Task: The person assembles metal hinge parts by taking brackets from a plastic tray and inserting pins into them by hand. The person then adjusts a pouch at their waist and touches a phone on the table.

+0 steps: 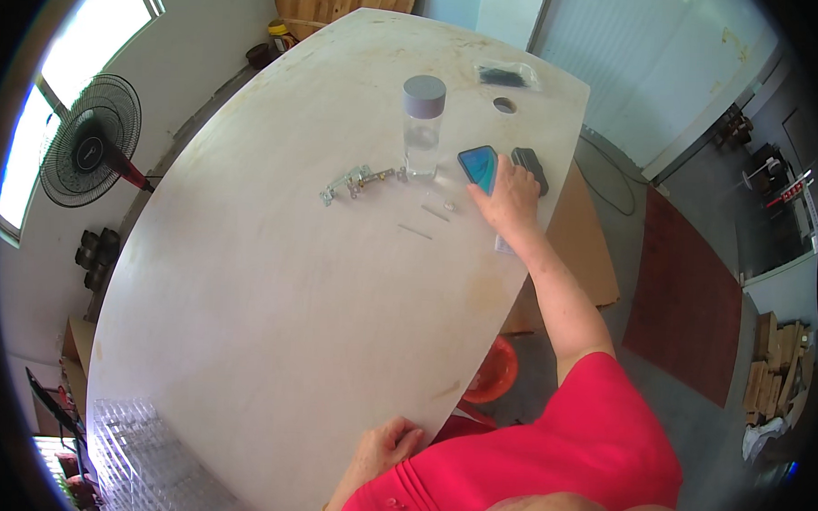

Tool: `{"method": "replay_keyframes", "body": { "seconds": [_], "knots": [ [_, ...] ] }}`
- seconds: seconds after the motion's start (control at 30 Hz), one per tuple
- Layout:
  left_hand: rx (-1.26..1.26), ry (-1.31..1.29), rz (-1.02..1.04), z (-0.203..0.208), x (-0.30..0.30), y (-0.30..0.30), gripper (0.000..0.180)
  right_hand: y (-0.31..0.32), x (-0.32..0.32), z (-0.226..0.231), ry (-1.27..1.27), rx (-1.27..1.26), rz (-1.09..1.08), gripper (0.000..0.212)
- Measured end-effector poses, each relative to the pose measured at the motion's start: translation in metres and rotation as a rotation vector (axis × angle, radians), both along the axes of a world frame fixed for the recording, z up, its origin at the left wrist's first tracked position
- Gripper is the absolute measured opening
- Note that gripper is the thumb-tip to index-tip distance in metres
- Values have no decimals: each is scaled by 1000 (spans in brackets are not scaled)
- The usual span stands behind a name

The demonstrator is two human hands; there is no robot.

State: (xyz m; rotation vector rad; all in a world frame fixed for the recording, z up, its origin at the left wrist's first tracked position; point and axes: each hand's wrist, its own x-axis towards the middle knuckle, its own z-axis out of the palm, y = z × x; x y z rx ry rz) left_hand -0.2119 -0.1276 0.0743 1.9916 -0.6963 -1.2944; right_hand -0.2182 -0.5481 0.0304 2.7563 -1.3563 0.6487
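Observation:
My right hand (514, 201) reaches out over the table's right side and grips a smartphone (478, 166) with a lit blue-green screen, thumb at its near edge and fingers along its right side. Just beyond my fingers lies a dark oblong case (531, 168). My left hand (388, 442) rests on the near table edge by my body, its fingers curled in with nothing visible in them. Left of the phone stands a clear bottle (422, 139) with a grey lid. Small metal fittings (361, 182) lie beside its base, with two thin metal pins (416, 230) closer to me.
A clear plastic bag with dark contents (508, 76) and a round hole (504, 105) are at the table's far right. Stacked clear plastic trays (154, 458) fill the near left corner. A black fan (90, 145) stands past the left edge; a red stool (493, 371) sits below the right edge.

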Motion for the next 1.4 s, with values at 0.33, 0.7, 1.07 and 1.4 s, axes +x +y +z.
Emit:
{"method": "replay_keyframes", "body": {
  "seconds": [0.33, 0.7, 1.07, 1.4],
  "knots": [
    [44, 39, 9, 0, 0, -2, 21, 1, -1, 0, -22, 7, -4, 69],
    [30, 63, 21, -4, -1, 0, 22, 2, -1, 4, -6, 14, 10, 68],
    [29, 72, 22, -1, 0, -1, 22, 0, 0, 5, -27, 35, 36, 69],
    [-13, 36, 11, -4, 0, 1, 23, -1, 0, 2, -5, 27, 26, 68]
  ]
}}
